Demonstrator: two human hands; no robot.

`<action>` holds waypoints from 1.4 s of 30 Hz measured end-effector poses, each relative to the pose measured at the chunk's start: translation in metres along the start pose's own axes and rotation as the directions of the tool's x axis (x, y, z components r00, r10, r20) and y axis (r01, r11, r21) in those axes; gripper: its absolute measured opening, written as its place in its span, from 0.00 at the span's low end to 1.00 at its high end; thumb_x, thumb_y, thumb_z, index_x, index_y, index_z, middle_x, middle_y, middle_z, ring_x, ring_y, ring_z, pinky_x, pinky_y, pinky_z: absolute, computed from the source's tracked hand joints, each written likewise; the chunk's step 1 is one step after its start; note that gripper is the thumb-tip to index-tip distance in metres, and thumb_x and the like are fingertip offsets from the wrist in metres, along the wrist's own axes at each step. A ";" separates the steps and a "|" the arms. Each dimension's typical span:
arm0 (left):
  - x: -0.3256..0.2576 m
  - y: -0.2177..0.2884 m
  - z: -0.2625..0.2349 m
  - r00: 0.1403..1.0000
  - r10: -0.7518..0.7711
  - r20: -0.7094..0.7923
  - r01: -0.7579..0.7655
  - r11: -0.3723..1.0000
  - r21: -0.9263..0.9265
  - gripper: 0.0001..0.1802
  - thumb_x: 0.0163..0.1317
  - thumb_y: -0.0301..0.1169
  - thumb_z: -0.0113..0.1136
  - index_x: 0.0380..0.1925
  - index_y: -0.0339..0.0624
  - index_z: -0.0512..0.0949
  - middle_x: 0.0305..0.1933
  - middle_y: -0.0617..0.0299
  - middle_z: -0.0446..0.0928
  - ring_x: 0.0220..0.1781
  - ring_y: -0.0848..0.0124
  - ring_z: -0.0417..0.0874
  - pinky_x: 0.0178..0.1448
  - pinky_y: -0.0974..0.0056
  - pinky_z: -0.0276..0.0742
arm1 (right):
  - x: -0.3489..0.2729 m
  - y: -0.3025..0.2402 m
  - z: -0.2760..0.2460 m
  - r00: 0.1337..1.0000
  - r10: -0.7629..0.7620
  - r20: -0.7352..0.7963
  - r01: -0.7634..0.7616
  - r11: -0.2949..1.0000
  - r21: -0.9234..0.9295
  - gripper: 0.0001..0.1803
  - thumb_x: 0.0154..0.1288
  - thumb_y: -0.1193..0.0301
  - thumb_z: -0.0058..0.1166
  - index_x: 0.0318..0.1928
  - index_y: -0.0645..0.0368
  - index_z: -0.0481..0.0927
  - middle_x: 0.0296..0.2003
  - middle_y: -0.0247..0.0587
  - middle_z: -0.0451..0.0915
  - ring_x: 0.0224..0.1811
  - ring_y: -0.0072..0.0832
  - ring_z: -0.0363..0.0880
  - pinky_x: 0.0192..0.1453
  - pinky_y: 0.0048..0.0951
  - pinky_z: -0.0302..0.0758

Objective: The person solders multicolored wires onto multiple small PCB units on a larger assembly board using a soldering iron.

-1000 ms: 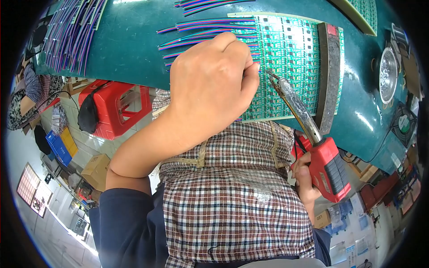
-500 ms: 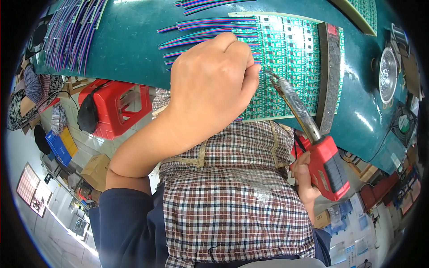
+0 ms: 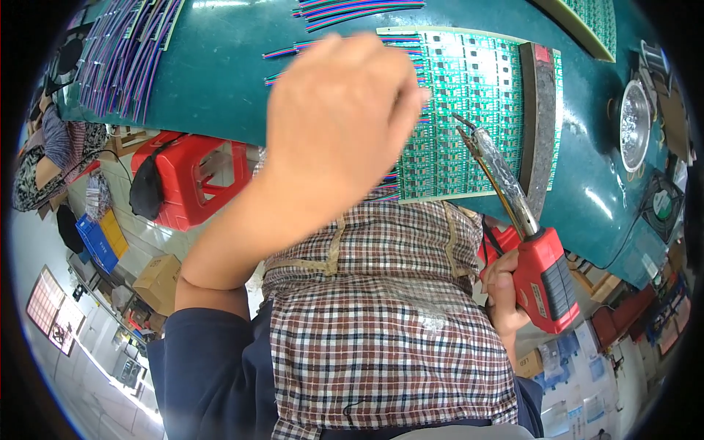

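Observation:
My left hand [image 3: 341,110], slightly blurred, is curled closed over the left part of a green circuit board panel [image 3: 477,92]. Its thumb and finger point at the rows of small chips; whatever they pinch is hidden. Bundles of thin red, blue and black wires [image 3: 282,53] stick out leftward from the panel's left edge, partly under the hand. At lower right my right hand [image 3: 504,297] is wrapped round a red and black soldering gun [image 3: 546,282]. The gun's metal barrel slants up and left, and its tip, with a thin feed tube beside it, is over the panel's middle, apart from my left fingers.
A dark bar [image 3: 537,125] lies across the panel's right side. More wires [image 3: 132,59] lie at the table's far left. A metal bowl [image 3: 634,126] and a small fan [image 3: 662,204] are at right. A red stool [image 3: 194,180] stands below the table's left edge.
My left hand has moved a little up and left. The soldering gun has shifted slightly right, and the gap between its tip and my left fingers has widened.

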State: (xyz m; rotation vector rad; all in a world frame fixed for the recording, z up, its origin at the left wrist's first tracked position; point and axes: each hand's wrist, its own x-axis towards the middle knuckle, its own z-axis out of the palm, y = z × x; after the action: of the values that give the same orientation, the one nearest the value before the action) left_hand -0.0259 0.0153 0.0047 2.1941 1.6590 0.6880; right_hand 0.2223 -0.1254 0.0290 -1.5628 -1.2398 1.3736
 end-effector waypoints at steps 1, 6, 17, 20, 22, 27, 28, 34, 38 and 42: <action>0.008 -0.006 -0.001 0.999 -0.002 -0.041 0.004 0.999 0.045 0.08 0.54 0.29 0.67 0.23 0.40 0.77 0.25 0.61 0.75 0.28 0.65 0.79 0.32 0.60 0.72 | 0.000 0.000 0.000 1.000 -0.002 -0.002 0.002 1.000 -0.001 0.06 0.65 0.76 0.49 0.32 0.67 0.70 0.18 0.34 0.65 0.13 0.18 0.59 0.19 0.22 0.62; 0.044 -0.019 -0.014 0.998 -0.056 -0.038 0.056 0.998 -0.011 0.05 0.54 0.23 0.63 0.29 0.39 0.76 0.29 0.57 0.74 0.33 0.59 0.77 0.42 0.59 0.74 | 0.000 0.005 -0.001 0.999 -0.051 0.000 0.051 0.999 -0.015 0.06 0.65 0.76 0.49 0.33 0.67 0.70 0.18 0.34 0.65 0.12 0.18 0.59 0.19 0.22 0.62; 0.054 -0.043 0.001 0.968 0.246 -0.058 -0.221 0.936 0.275 0.08 0.52 0.28 0.64 0.26 0.42 0.73 0.30 0.57 0.72 0.38 0.56 0.76 0.43 0.56 0.74 | -0.001 0.005 -0.001 0.996 -0.090 -0.006 0.090 0.996 0.006 0.03 0.65 0.79 0.47 0.34 0.67 0.70 0.19 0.34 0.66 0.12 0.17 0.58 0.19 0.22 0.62; 0.057 -0.041 -0.003 0.975 0.221 -0.012 -0.217 0.966 0.137 0.07 0.53 0.28 0.63 0.27 0.42 0.74 0.31 0.56 0.72 0.38 0.56 0.76 0.44 0.56 0.74 | -0.001 0.004 0.000 0.997 -0.078 -0.012 0.078 0.997 0.003 0.03 0.65 0.79 0.47 0.34 0.67 0.70 0.20 0.34 0.66 0.12 0.17 0.59 0.19 0.22 0.62; 0.057 -0.043 -0.005 0.968 0.250 0.013 -0.250 0.960 0.124 0.07 0.54 0.28 0.62 0.28 0.41 0.73 0.31 0.56 0.72 0.39 0.56 0.76 0.44 0.56 0.73 | -0.002 0.005 -0.001 0.997 -0.072 -0.014 0.072 0.997 -0.003 0.03 0.65 0.79 0.48 0.34 0.67 0.70 0.20 0.34 0.66 0.12 0.17 0.59 0.19 0.22 0.62; 0.058 -0.044 -0.002 0.964 0.267 0.003 -0.262 0.946 0.190 0.06 0.55 0.28 0.61 0.29 0.40 0.74 0.31 0.55 0.73 0.38 0.56 0.76 0.44 0.55 0.73 | -0.004 0.009 -0.003 0.994 -0.106 -0.008 0.106 0.994 -0.019 0.04 0.66 0.78 0.49 0.36 0.67 0.70 0.20 0.34 0.66 0.12 0.17 0.59 0.19 0.23 0.63; 0.059 -0.045 -0.001 0.962 0.273 -0.005 -0.265 0.940 0.216 0.06 0.55 0.28 0.61 0.29 0.40 0.73 0.31 0.55 0.73 0.38 0.55 0.76 0.44 0.55 0.73 | -0.005 0.008 -0.003 0.994 -0.106 -0.009 0.105 0.994 -0.019 0.04 0.66 0.78 0.49 0.36 0.67 0.70 0.20 0.34 0.66 0.12 0.17 0.59 0.19 0.23 0.63; 0.060 -0.041 -0.005 0.978 0.202 -0.043 -0.195 0.973 0.124 0.06 0.57 0.27 0.61 0.31 0.40 0.74 0.30 0.53 0.75 0.36 0.53 0.78 0.43 0.54 0.74 | -0.004 0.010 -0.002 0.994 -0.106 -0.017 0.106 0.994 0.029 0.05 0.65 0.77 0.49 0.35 0.67 0.70 0.19 0.34 0.66 0.12 0.17 0.59 0.19 0.23 0.63; 0.060 -0.044 -0.005 0.974 0.213 -0.079 -0.209 0.976 0.055 0.05 0.58 0.27 0.60 0.33 0.39 0.75 0.30 0.52 0.76 0.36 0.53 0.79 0.43 0.54 0.74 | -0.004 0.012 -0.002 0.991 -0.132 -0.033 0.132 0.991 -0.003 0.04 0.65 0.77 0.50 0.35 0.67 0.70 0.19 0.34 0.66 0.13 0.18 0.59 0.19 0.23 0.62; 0.060 -0.038 -0.011 0.911 0.330 -0.246 -0.362 0.927 -0.099 0.05 0.58 0.26 0.60 0.33 0.38 0.75 0.30 0.52 0.76 0.37 0.53 0.79 0.43 0.56 0.75 | -0.004 0.009 0.000 0.994 -0.096 -0.050 0.097 0.995 0.026 0.05 0.65 0.77 0.50 0.35 0.67 0.70 0.19 0.35 0.66 0.13 0.17 0.59 0.19 0.22 0.62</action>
State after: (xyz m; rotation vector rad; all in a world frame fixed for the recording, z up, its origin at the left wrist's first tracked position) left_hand -0.0496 0.0836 0.0057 2.4019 1.2693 1.1519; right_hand 0.2243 -0.1321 0.0221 -1.4887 -1.2452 1.2789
